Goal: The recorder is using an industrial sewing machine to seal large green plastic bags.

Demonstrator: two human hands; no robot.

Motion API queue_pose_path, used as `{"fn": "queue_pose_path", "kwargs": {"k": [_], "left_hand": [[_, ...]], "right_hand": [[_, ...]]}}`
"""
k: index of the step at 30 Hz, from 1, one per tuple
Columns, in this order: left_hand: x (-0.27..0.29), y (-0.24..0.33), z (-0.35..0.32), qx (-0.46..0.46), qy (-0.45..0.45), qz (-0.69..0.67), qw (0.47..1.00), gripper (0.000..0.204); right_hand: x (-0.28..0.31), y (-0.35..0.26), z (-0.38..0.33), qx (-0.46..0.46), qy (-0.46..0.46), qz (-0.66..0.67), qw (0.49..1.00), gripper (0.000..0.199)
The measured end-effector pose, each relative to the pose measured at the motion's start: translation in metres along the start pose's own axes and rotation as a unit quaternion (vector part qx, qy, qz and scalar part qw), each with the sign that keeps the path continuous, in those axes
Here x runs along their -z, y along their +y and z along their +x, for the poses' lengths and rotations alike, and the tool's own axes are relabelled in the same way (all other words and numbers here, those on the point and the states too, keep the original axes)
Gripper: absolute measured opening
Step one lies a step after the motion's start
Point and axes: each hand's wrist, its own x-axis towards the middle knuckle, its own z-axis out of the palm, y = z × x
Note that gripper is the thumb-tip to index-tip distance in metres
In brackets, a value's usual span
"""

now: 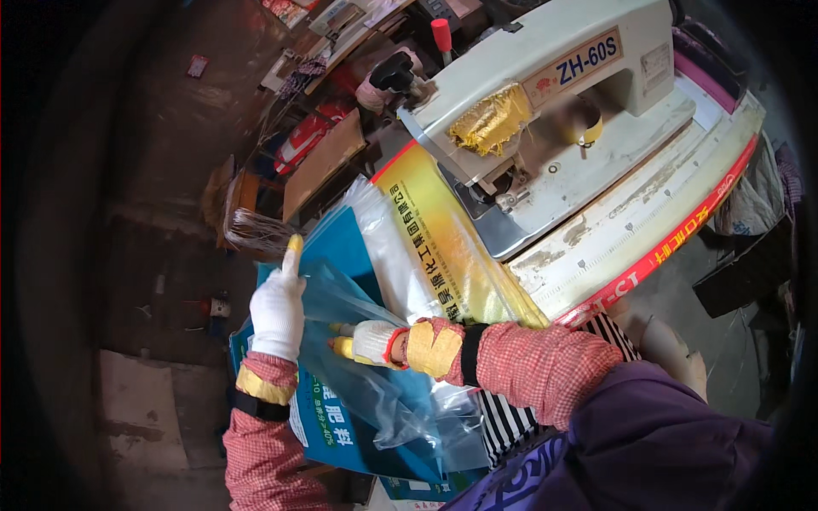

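Note:
My left hand [278,313], in a white knit glove with a yellow-wrapped fingertip, is at the left edge of a blue printed sack [328,417]. One finger stretches out; its other fingers are mostly hidden. My right hand [368,342], in a similar glove with yellow-covered fingertips, reaches across from the right. Its fingers are closed on a clear plastic liner bag [396,404] lying loosely over the blue sack. Right beside it, a stack of white and yellow printed sacks [430,230] leans along the machine table. Both sleeves are red checked, with dark wristbands.
A grey industrial sewing machine [532,47] stands on a worn white table [588,255] with a red front edge. Cardboard [324,166] and a bundle of pale strands [264,232] are beyond my left hand. A black box [741,268] sits at the right.

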Motion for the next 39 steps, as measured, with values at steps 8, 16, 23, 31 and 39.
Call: {"fn": "queue_pose_path", "kwargs": {"k": [8,16,23,31,39], "left_hand": [[0.056,0.018,0.096,-0.018,0.096,0.324,0.941,0.012],[0.068,0.055,0.149,-0.038,0.038,0.244,0.968,0.018],[0.060,0.062,0.145,-0.070,0.064,0.306,0.947,0.016],[0.062,0.072,0.144,-0.075,0.044,0.292,0.952,0.016],[0.064,0.057,0.151,-0.110,0.023,0.205,0.972,0.015]], "right_hand": [[-0.042,-0.021,-0.055,0.132,-0.280,-0.299,0.903,0.031],[0.019,0.004,-0.186,-0.023,-0.060,-0.133,0.989,0.043],[0.117,-0.005,-0.216,-0.135,0.375,-0.236,0.886,0.058],[0.128,-0.013,-0.208,0.029,0.364,-0.213,0.906,0.043],[0.161,-0.006,-0.178,-0.199,-0.025,-0.115,0.973,0.037]]}}
